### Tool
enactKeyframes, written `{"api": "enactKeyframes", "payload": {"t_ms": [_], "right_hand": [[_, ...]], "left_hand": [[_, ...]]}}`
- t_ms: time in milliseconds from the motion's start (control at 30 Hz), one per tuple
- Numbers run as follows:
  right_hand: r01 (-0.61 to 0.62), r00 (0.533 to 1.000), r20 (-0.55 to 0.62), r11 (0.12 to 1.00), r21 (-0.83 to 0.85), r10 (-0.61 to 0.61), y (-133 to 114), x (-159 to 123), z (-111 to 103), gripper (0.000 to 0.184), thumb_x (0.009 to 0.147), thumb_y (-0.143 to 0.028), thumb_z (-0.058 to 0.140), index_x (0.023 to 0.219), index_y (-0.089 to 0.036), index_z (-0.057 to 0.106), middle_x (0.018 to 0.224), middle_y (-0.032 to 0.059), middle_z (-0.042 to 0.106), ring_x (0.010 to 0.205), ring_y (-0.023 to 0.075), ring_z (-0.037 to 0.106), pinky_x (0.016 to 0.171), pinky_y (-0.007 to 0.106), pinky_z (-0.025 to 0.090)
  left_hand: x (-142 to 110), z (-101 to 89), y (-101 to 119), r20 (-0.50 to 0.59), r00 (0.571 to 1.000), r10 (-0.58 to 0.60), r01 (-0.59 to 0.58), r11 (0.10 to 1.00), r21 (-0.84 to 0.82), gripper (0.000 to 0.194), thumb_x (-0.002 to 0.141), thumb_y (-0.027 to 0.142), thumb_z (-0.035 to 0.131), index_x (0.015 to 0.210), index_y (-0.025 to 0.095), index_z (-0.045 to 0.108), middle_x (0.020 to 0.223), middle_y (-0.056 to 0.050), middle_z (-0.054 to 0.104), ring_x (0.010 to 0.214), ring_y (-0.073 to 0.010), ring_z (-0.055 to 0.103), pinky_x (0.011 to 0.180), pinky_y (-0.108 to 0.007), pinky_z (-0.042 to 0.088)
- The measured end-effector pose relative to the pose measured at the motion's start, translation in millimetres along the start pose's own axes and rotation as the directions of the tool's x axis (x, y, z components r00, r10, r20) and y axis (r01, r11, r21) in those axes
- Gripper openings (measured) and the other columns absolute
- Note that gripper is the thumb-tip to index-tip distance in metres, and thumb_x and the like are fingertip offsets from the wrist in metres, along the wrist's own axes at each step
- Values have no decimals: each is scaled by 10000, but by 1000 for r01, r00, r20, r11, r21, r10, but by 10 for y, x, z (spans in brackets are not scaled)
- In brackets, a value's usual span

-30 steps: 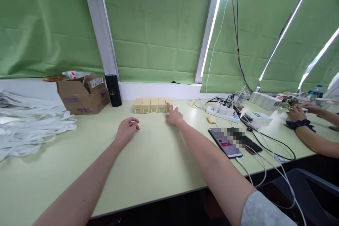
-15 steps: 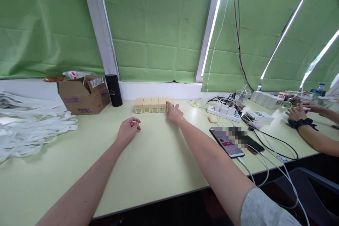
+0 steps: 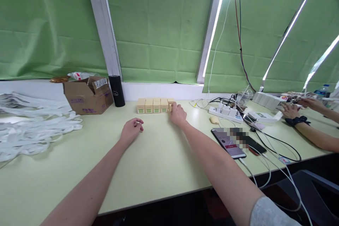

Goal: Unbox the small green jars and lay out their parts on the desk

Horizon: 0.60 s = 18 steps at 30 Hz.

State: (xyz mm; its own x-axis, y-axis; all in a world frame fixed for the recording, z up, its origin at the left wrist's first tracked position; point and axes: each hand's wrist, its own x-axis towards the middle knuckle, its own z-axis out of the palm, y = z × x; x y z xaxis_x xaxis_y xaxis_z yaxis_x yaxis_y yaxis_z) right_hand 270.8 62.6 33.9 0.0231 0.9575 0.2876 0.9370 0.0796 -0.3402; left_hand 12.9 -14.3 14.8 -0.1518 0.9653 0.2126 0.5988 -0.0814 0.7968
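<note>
A row of several small tan cardboard boxes [image 3: 149, 106] with green-and-white labels stands side by side near the back of the table. My right hand [image 3: 178, 113] is at the row's right end, fingers bent and closed on the rightmost small cardboard box [image 3: 171, 101], which it partly hides. Nearer to me and left of that, my left hand [image 3: 131, 129] hovers over or rests on the tabletop; which one, I cannot tell. Its fingers are loosely curled, with a gap to the thumb, and hold nothing visible.
At left are white straps [image 3: 39, 130], an opened carton [image 3: 87, 97] and a black cylinder [image 3: 116, 91]. To the right lie a power strip [image 3: 225, 113], cables, a phone [image 3: 228, 143] and another phone [image 3: 251, 143]. A co-worker's hands [image 3: 290, 110] are at far right.
My right hand's fingers have bent from stretched out to closed around the end box. My left hand keeps nearly the same place. The view has shifted slightly.
</note>
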Motion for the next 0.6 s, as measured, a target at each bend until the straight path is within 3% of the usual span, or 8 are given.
{"api": "enactKeyframes", "payload": {"t_ms": [167,267,367,467,600], "right_hand": [[-33,997,-65,998,46,36,9,-290,-6,374,963,-304,531,1302,-283,376,1264,116,515,1063,260,623,773,361,486],[16,997,-82,994,104,-7,13,-542,-24,394,957,-332,541,1309,-284,372,1250,106,553,1095,263,616,750,333,468],[67,997,-38,978,198,-60,0,-799,-42,525,936,-351,571,1383,-278,305,1229,96,613,1115,270,621,744,331,457],[111,991,38,957,268,-126,-6,-980,-43,697,896,-359,637,1462,-297,234,1121,47,672,1054,256,650,765,328,452],[63,993,74,948,311,-91,6,-1009,-7,728,865,-334,670,1481,-282,284,1244,64,652,1064,235,651,763,316,455]], "left_hand": [[-47,4,45,6,1000,20,-20,1000,1,195,768,296,516,893,223,647,688,-3,729,667,-196,646,642,-289,422],[-86,25,80,12,999,50,-50,999,-19,181,791,311,528,899,224,643,688,0,724,705,-204,678,687,-297,453],[-120,66,117,14,996,90,-89,995,-43,191,792,304,544,929,221,648,734,-9,734,756,-215,696,748,-318,489],[-148,124,144,7,984,179,-178,983,-32,240,805,294,555,1002,212,664,889,-42,758,876,-223,695,840,-343,514],[-190,203,134,45,968,246,-246,969,-7,369,821,271,581,1177,199,644,1147,-90,743,1022,-241,673,942,-384,522]]}}
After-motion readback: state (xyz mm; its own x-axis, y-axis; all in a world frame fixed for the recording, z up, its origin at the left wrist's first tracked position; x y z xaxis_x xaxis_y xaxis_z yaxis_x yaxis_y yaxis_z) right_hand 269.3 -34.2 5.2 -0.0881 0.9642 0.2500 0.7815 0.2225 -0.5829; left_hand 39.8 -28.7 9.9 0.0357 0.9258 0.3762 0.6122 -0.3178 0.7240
